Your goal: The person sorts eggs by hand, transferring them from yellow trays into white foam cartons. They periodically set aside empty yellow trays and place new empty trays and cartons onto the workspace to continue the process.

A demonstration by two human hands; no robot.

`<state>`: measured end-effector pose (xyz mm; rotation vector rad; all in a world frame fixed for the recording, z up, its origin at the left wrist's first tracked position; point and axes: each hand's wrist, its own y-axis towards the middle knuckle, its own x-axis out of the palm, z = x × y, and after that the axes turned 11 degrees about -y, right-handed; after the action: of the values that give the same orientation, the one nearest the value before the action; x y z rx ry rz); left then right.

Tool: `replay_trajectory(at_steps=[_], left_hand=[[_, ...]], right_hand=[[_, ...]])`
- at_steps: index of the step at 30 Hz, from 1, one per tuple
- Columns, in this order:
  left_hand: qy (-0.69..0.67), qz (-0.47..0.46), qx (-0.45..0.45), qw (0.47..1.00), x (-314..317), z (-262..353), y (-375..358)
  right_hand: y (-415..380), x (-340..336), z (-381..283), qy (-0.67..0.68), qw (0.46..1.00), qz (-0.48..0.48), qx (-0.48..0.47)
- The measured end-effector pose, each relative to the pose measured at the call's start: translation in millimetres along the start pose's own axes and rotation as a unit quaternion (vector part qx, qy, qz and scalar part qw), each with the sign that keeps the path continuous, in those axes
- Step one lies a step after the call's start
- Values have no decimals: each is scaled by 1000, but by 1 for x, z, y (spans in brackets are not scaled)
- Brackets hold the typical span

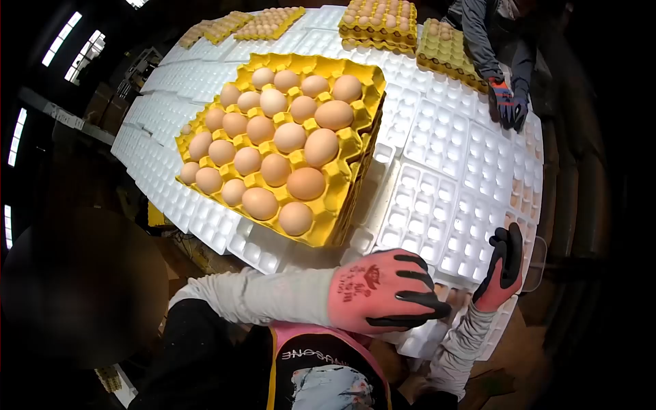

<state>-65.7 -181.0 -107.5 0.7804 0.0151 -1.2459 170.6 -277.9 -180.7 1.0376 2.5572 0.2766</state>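
My left hand (386, 290), in a pink glove with black fingertips, reaches across in front of me over the white plastic egg trays (417, 212). Its fingers are curled downward, and whatever they hold is hidden. Farther right, my right hand (502, 266), gloved alike, is held above the trays' edge with fingers bent and thumb apart; I see nothing in it. Brown eggs (451, 297) show in the tray beside my hands. To the left stands a stack of yellow egg trays (365, 157), its top one filled with brown eggs (290, 137).
A co-worker's gloved hands (509, 106) are over the white trays at the far right. More yellow trays with eggs (379, 31) stand at the back, and a mostly bare yellow tray (447, 55) holds a few eggs. Along the right edge, some tray cells contain eggs (523, 195).
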Motion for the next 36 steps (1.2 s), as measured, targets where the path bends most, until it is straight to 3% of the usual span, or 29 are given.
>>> replay_trajectory(at_steps=[1, 2, 3, 5, 6, 7, 9, 10, 11, 13, 14, 15, 16, 17, 18, 19, 21, 22, 23, 24, 25, 27, 29, 31, 32, 33, 34, 35, 36], left_hand=[[70, 17, -9, 997, -57, 20, -8], [165, 71, -59, 982, -111, 32, -14], [127, 115, -152, 974, -161, 37, -6], [144, 141, -314, 928, -232, -4, 1], [305, 29, -270, 913, -261, -43, -4], [341, -70, -300, 888, -275, -81, -9], [417, -159, -254, 858, -273, -90, -8], [423, -162, -211, 866, -273, -94, -13], [425, -166, -171, 873, -269, -91, -16], [400, -161, -174, 885, -271, -75, -24], [235, -7, -197, 952, -279, -71, -34], [57, 146, -211, 965, -286, -69, -42], [-172, 270, -207, 924, -299, -69, -42], [-389, 373, -195, 820, -311, -74, -40], [-458, 402, -169, 774, -318, -81, -40], [-540, 368, -181, 735, -324, -82, -39], [-538, 273, -236, 762, -311, -82, -36], [-334, 224, -284, 870, -298, -85, -27], [49, 90, -342, 934, -299, -79, -20], [249, -52, -303, 919, -284, -61, -13], [433, -186, -242, 848, -267, -45, -8], [426, -246, -271, 827, -262, -45, 1], [425, -307, -297, 798, -262, -49, 1], [391, -242, -245, 853, -267, -57, -13], [355, -174, -237, 887, -272, -55, -20], [227, -47, -210, 950, -283, -65, -30], [-48, 60, -320, 944, -293, -61, -35], [-299, 124, -289, 901, -298, -48, -39], [-298, 118, -269, 908, -299, -46, -35]], right_hand=[[23, 38, -31, -10, 999, -45, 0], [47, 76, -60, 121, 983, -129, -47], [79, 110, -83, -21, 965, -202, -165], [130, 183, -111, -216, 888, -227, -336], [149, 214, -110, -269, 863, -292, -313], [158, 232, -127, -411, 784, -360, -295], [164, 243, -134, -433, 748, -384, -324], [162, 234, -135, -369, 784, -371, -334], [159, 226, -125, -210, 871, -383, -225], [159, 211, -110, 112, 943, -300, -89], [150, 204, -116, 231, 933, -276, 24], [138, 201, -125, 327, 904, -252, 114], [148, 193, -115, 275, 893, -341, 103], [154, 184, -105, 222, 873, -425, 93], [143, 192, -127, 70, 894, -443, 13], [125, 201, -166, -130, 873, -468, 38], [111, 213, -154, -344, 804, -418, -245], [110, 209, -155, -342, 805, -426, -233], [108, 200, -148, -247, 852, -416, -200], [103, 189, -147, -108, 916, -377, -87], [94, 180, -148, 34, 945, -323, 26], [69, 174, -145, 222, 954, -193, 56], [50, 165, -137, 328, 915, -217, 90], [31, 162, -156, 98, 946, -250, 180], [21, 168, -154, -139, 963, -232, 20], [10, 180, -152, -365, 900, -193, -137], [1, 194, -164, -444, 875, -163, -105], [-7, 206, -176, -522, 841, -129, -64], [-6, 213, -176, -500, 856, -124, -40]])
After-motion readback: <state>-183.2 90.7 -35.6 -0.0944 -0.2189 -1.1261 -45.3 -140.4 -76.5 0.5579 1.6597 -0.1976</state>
